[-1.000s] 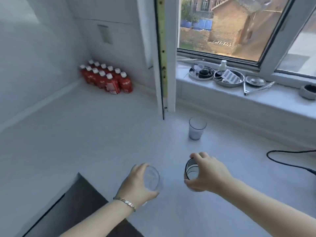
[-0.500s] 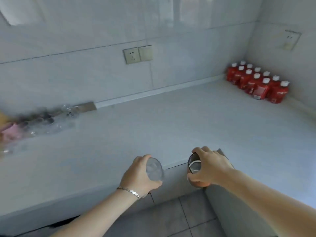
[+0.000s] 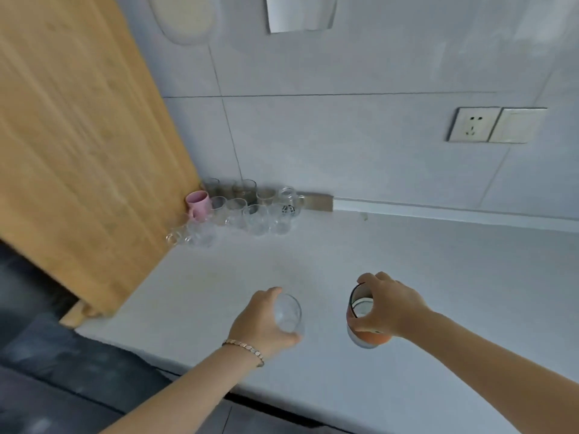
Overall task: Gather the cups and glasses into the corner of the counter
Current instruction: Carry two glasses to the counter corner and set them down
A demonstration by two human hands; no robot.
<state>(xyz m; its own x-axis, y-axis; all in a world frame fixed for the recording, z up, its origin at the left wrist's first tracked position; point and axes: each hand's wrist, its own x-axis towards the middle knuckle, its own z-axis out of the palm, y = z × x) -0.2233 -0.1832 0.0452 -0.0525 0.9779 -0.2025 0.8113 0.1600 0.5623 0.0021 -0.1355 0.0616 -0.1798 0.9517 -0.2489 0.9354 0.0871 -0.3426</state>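
My left hand [image 3: 261, 322] grips a clear glass [image 3: 287, 313] from its left side, held above the near part of the white counter [image 3: 407, 277]. My right hand [image 3: 388, 308] holds an orange-banded cup [image 3: 363, 321] by its rim, a little to the right of the glass. Far ahead, in the counter's corner against the wooden panel, stands a cluster of several clear glasses [image 3: 250, 211] with a pink mug [image 3: 199, 204] at its left.
A tall wooden panel [image 3: 78, 151] bounds the counter on the left. A tiled wall with a socket and switch [image 3: 495, 124] runs behind. The counter's front edge [image 3: 219, 361] lies under my wrists, with dark floor below left.
The view has swung left from the red bottles and window to the corner with the gathered glasses. Both hands still carry the same glass and cup, now over the counter.
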